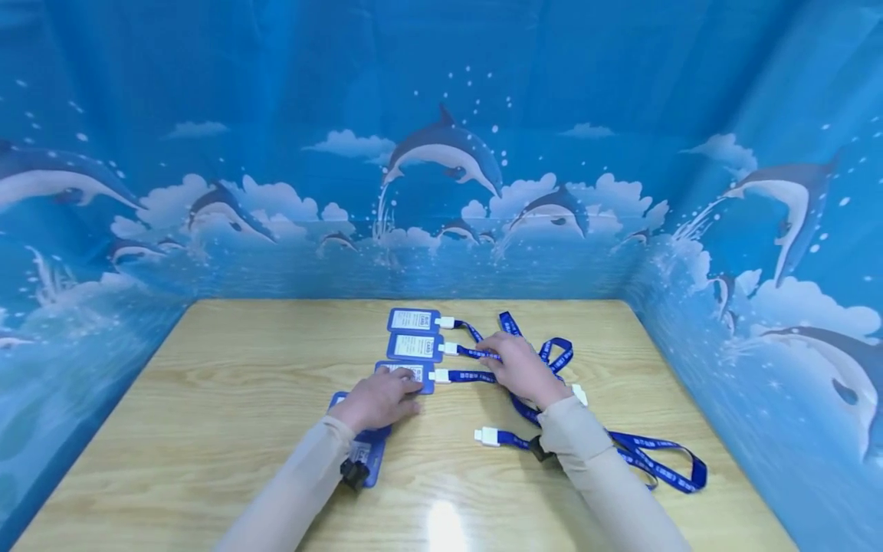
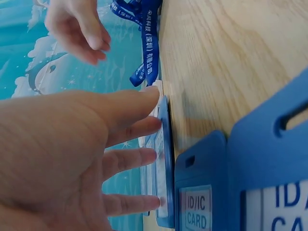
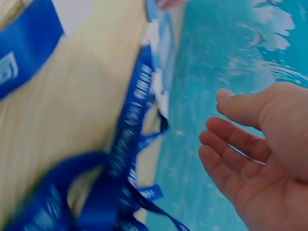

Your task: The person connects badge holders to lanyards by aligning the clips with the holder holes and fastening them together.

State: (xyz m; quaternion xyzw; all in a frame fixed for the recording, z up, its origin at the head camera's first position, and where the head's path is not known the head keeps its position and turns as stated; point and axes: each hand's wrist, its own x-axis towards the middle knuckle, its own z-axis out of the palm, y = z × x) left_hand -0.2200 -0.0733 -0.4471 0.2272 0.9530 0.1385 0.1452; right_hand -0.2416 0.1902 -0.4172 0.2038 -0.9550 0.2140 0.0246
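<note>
Pale sleeves nearest the camera, both forearms reaching over a wood-grain table. Left hand: grip open, fingers extended and spread, fingertips touching the face of the lowest attached card holder. This holder lies mid-table, third in a column below the top holder and the middle holder; all three join blue lanyards on their right through white connectors. Right hand: raised above the lanyards, grip open, fingers loosely bent and apart from the straps in the right wrist view. Two further blue holders lie by the left forearm, partly covered by hand and sleeve. Near the right forearm, a loose white connector and a looped strap. Backdrop: blue dolphin-print curtain
</note>
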